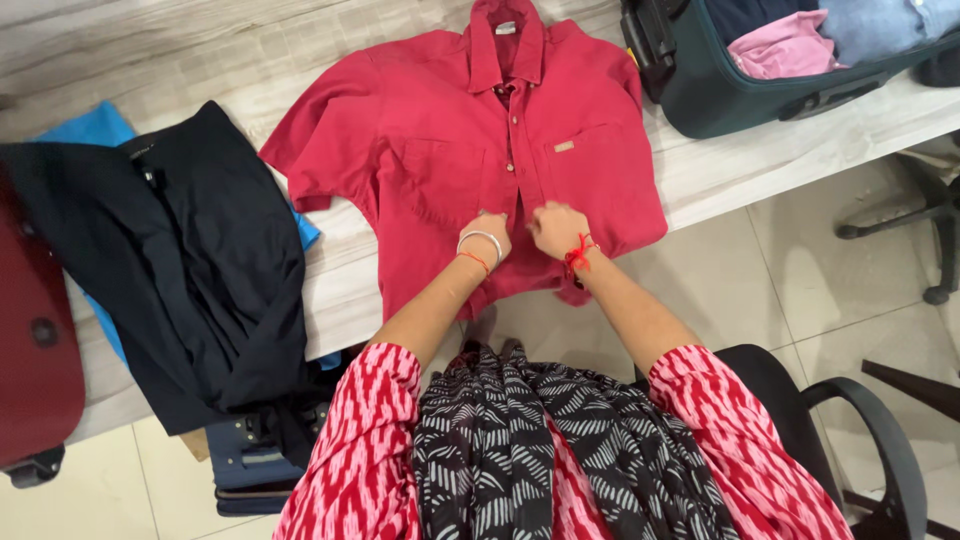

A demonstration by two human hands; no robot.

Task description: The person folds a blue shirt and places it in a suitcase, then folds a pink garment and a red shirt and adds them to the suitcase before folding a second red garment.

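A red short-sleeved shirt lies spread face up on the pale wooden table, collar away from me, its hem hanging over the near edge. My left hand and my right hand pinch the button placket near the bottom of the shirt, fingers closed on the cloth, a few centimetres apart. A white bangle and an orange thread circle my left wrist; a red thread is tied on my right.
Black trousers lie over a blue garment at the left. A maroon suitcase sits at the far left. An open dark green suitcase with folded clothes stands at the top right. Black office chairs stand on the tiled floor.
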